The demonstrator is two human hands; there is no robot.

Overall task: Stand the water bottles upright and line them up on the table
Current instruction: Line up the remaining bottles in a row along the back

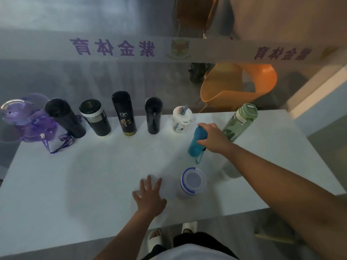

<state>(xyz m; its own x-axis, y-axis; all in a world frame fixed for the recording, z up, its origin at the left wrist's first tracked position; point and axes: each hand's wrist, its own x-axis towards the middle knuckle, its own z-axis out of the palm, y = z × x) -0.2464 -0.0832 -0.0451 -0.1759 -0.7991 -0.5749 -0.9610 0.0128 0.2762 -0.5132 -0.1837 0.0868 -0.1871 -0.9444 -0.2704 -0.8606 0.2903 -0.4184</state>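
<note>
The teal bottle (196, 145) is being clasped near its top by the right grip (212, 136), before the gap between white straw cup (181, 120) and green bottle (239, 121), presumably for alignment with them, while the left grip (150, 196) is being held open, fingers spread, over the counter (93, 175).

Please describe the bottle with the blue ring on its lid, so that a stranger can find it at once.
Start at the white table, where a row of bottles lines the far edge. Nearer the person, right of the left hand, one pale bottle stands alone. Only it has a blue ring around its lid.
</note>
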